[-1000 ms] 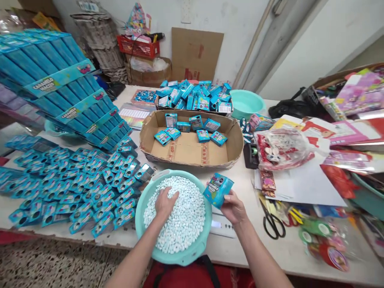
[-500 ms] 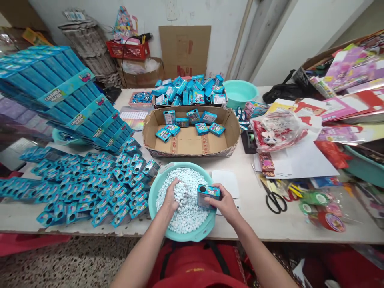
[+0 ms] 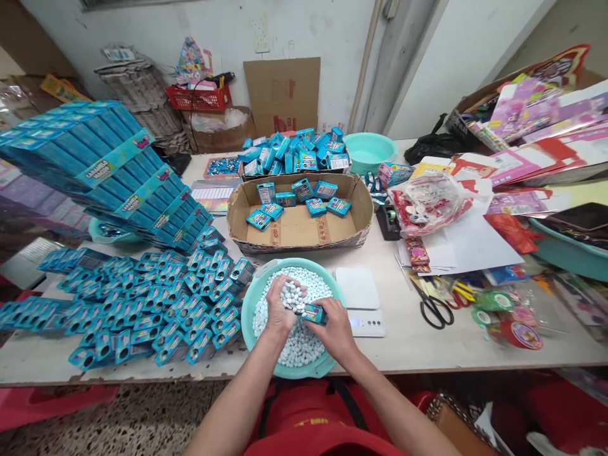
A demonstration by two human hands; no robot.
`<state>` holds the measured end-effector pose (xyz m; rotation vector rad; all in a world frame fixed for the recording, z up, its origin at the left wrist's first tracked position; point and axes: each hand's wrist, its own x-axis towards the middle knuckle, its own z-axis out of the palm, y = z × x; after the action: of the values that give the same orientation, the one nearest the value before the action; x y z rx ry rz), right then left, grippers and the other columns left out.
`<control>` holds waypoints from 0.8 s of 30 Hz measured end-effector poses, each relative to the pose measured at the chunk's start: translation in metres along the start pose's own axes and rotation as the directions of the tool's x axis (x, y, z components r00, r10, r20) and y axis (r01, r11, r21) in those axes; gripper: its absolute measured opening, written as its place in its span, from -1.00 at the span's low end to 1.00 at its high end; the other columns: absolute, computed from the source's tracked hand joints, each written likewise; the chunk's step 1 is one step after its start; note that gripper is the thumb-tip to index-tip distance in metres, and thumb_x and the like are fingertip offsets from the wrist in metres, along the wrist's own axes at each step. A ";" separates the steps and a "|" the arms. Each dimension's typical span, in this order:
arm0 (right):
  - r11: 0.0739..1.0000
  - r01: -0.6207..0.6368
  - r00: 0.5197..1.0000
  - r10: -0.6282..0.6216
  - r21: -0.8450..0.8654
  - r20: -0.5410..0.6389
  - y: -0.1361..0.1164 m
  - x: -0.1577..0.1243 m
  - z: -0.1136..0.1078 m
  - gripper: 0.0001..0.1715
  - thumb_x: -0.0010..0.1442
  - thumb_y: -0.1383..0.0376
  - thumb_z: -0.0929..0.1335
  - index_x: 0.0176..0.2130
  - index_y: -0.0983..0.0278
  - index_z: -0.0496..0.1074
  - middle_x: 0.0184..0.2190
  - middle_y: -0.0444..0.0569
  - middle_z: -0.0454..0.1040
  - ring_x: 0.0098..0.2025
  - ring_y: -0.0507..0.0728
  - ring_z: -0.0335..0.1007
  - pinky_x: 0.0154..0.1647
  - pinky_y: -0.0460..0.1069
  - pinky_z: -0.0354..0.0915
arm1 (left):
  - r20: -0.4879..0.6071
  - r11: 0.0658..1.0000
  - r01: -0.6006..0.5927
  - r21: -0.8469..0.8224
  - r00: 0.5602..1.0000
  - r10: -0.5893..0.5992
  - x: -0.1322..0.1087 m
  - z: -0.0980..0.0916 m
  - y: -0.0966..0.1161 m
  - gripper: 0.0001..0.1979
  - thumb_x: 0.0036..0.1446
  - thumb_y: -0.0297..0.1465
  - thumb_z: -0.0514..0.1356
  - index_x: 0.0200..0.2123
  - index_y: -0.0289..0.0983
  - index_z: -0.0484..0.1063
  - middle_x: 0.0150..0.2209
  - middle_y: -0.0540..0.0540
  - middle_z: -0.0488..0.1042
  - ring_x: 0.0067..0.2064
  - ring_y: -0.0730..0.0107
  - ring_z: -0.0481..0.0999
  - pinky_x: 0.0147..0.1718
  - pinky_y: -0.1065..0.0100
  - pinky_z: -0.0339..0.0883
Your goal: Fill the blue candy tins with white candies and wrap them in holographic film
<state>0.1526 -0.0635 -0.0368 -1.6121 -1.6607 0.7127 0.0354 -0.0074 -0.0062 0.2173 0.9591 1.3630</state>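
Note:
White, pellet-like candies (image 3: 300, 352) fill a turquoise basin (image 3: 247, 332) at the table's front. Over it, my left hand (image 3: 276, 310) is cupped around a heap of the candies. My right hand (image 3: 336, 328) grips a small blue candy box (image 3: 313, 313), its end held against the heap in the left palm. Fingers partly cover the box, and its opening is hard to make out. Just right of the basin lies a white kitchen scale (image 3: 357, 290).
Many upright blue boxes (image 3: 156, 297) crowd the left, below a tall stack of blue display cartons (image 3: 118, 171). A shallow cardboard tray (image 3: 299, 235) holding several boxes stands behind the basin. Scissors (image 3: 434, 310) and tape rolls (image 3: 498, 299) lie on the right.
My right hand has brought the candy box leftward to my left hand and tilted it. The left hand still cups candies. With the view shifted, more of the scale shows.

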 end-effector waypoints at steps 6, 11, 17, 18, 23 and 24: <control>1.000 -0.024 1.000 0.025 -0.012 0.019 -0.003 -0.001 -0.002 -0.71 -0.06 0.37 0.41 -0.25 0.20 0.38 -0.27 -0.05 0.46 -0.17 0.23 0.32 -0.16 0.09 0.19 | 0.013 0.991 -0.085 0.103 0.996 0.084 0.002 -0.001 -0.002 -0.77 -0.10 -0.30 0.27 -0.46 -0.29 0.30 -0.50 0.05 0.40 -0.47 0.41 0.49 -0.46 0.39 0.34; 1.000 -0.017 1.000 0.017 0.006 0.006 -0.010 0.001 -0.006 -0.70 -0.07 0.35 0.41 -0.25 0.20 0.38 -0.28 -0.04 0.47 -0.18 0.23 0.33 -0.17 0.09 0.20 | 0.003 0.987 -0.078 0.138 0.997 0.078 0.002 0.005 0.001 -0.72 -0.14 -0.33 0.29 -0.35 -0.25 0.28 -0.54 0.09 0.39 -0.51 0.46 0.45 -0.50 0.43 0.30; 1.000 -0.018 1.000 0.018 0.014 0.013 -0.015 0.007 -0.012 -0.71 -0.04 0.33 0.41 -0.24 0.19 0.38 -0.25 -0.04 0.49 -0.15 0.24 0.36 -0.16 0.08 0.19 | 0.036 0.970 -0.142 0.199 0.990 0.137 -0.001 0.012 0.005 -0.76 -0.11 -0.32 0.29 -0.45 -0.28 0.29 -0.53 0.05 0.40 -0.48 0.44 0.47 -0.47 0.42 0.31; 1.000 -0.024 0.999 0.024 0.014 0.023 -0.015 0.008 -0.012 -0.71 -0.04 0.33 0.42 -0.24 0.20 0.38 -0.26 -0.04 0.49 -0.15 0.24 0.37 -0.16 0.08 0.19 | 0.032 0.967 -0.148 0.209 0.989 0.145 -0.001 0.012 0.005 -0.77 -0.12 -0.32 0.29 -0.47 -0.29 0.29 -0.53 0.05 0.40 -0.48 0.44 0.46 -0.47 0.41 0.31; 1.000 -0.019 0.999 0.018 0.015 0.030 -0.011 0.009 -0.010 -0.68 -0.06 0.31 0.44 -0.23 0.21 0.40 -0.25 -0.04 0.49 -0.15 0.23 0.38 -0.15 0.09 0.21 | 0.065 0.933 -0.227 0.279 0.974 0.218 0.000 0.008 0.004 -0.78 -0.03 -0.30 0.25 -0.53 -0.29 0.30 -0.58 0.04 0.38 -0.52 0.47 0.42 -0.45 0.40 0.29; 1.000 -0.018 0.999 0.018 0.013 0.031 -0.010 0.009 -0.010 -0.69 -0.05 0.31 0.44 -0.23 0.20 0.40 -0.26 -0.04 0.49 -0.15 0.23 0.38 -0.16 0.09 0.21 | 0.063 0.925 -0.241 0.292 0.970 0.233 0.001 0.008 0.003 -0.77 -0.02 -0.29 0.24 -0.55 -0.29 0.30 -0.59 0.04 0.37 -0.53 0.47 0.41 -0.43 0.40 0.28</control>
<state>0.1545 -0.0557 -0.0216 -1.6160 -1.6616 0.7595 0.0382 -0.0030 0.0001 0.5968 1.1424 1.4253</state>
